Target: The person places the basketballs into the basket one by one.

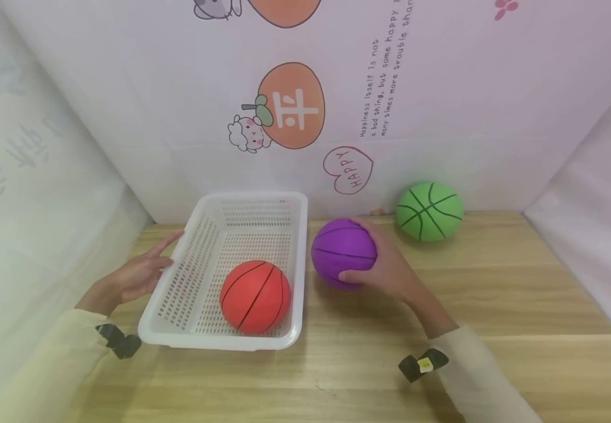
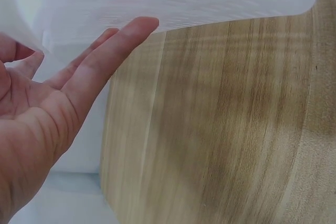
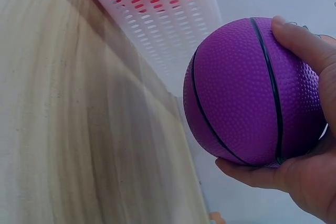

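A purple mini basketball [image 1: 341,252] is in my right hand [image 1: 387,264], thumb and fingers spread round its sides. It is just right of a white plastic basket [image 1: 301,270], and seems to be off the table in the right wrist view. Inside the basket, at its near right corner, lies a red mini basketball [image 1: 255,297]. My left hand [image 1: 141,275] is at the basket's left side, its fingers extended against the outer wall; in the left wrist view the index finger [image 2: 113,51] looks straight. A green mini basketball [image 1: 429,211] sits at the back right.
The wooden table [image 1: 358,364] runs back to a white printed sheet [image 1: 178,117] hung behind it. The basket and the green ball stand near that back sheet. More white sheeting [image 1: 46,153] hangs on the left and right sides.
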The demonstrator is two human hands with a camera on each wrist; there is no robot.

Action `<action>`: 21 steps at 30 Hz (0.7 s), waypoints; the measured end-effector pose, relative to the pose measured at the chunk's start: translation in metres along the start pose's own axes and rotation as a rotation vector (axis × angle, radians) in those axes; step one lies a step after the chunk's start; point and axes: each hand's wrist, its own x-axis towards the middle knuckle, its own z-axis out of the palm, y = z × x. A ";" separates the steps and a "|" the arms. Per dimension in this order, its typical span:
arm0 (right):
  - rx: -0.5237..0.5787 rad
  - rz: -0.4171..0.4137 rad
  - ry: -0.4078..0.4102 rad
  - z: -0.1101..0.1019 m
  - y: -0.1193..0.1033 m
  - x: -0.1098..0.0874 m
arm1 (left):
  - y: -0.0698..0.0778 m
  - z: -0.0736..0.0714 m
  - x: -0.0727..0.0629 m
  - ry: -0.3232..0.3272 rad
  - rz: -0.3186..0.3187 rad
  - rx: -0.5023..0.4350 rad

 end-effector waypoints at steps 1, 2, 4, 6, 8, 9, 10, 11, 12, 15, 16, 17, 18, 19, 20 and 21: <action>-0.004 -0.008 0.004 -0.001 0.000 0.001 | 0.000 0.000 0.000 -0.005 0.004 0.000; -0.008 -0.009 0.007 -0.002 -0.001 0.002 | -0.001 0.000 0.000 -0.008 0.006 0.000; -0.012 -0.015 0.010 -0.003 -0.003 0.003 | -0.001 0.000 0.000 -0.015 0.010 -0.001; -0.011 -0.018 0.012 -0.005 -0.005 0.004 | -0.001 0.000 0.000 -0.012 0.008 0.001; -0.014 -0.017 0.010 -0.006 -0.008 0.005 | -0.002 0.000 0.000 -0.009 0.003 -0.003; -0.019 -0.019 0.010 -0.006 -0.009 0.005 | -0.002 0.000 0.000 -0.004 0.000 -0.001; -0.025 -0.021 0.009 -0.006 -0.011 0.006 | -0.002 0.000 0.000 0.000 -0.004 0.000; -0.029 -0.027 0.010 -0.007 -0.013 0.007 | -0.002 0.000 0.000 0.003 -0.006 0.001; -0.035 -0.035 0.012 -0.007 -0.015 0.008 | -0.003 0.000 0.000 0.003 -0.006 0.002; -0.047 -0.067 0.014 -0.008 -0.020 0.010 | -0.003 0.000 0.000 0.008 -0.004 0.001; -0.047 -0.076 0.013 -0.009 -0.022 0.011 | -0.003 0.000 0.000 0.004 -0.001 -0.007; -0.044 -0.087 0.012 -0.009 -0.025 0.012 | -0.003 0.000 0.000 0.001 0.003 -0.015; -0.044 -0.092 0.011 -0.009 -0.026 0.013 | -0.002 0.000 0.000 -0.005 0.006 -0.024; -0.047 -0.093 0.011 -0.009 -0.028 0.014 | -0.002 0.000 0.000 -0.013 0.010 -0.034; -0.042 -0.093 0.009 -0.008 -0.030 0.015 | -0.002 -0.001 0.000 -0.021 0.011 -0.043; -0.038 -0.093 0.008 -0.008 -0.031 0.017 | -0.002 -0.001 0.000 -0.031 0.015 -0.048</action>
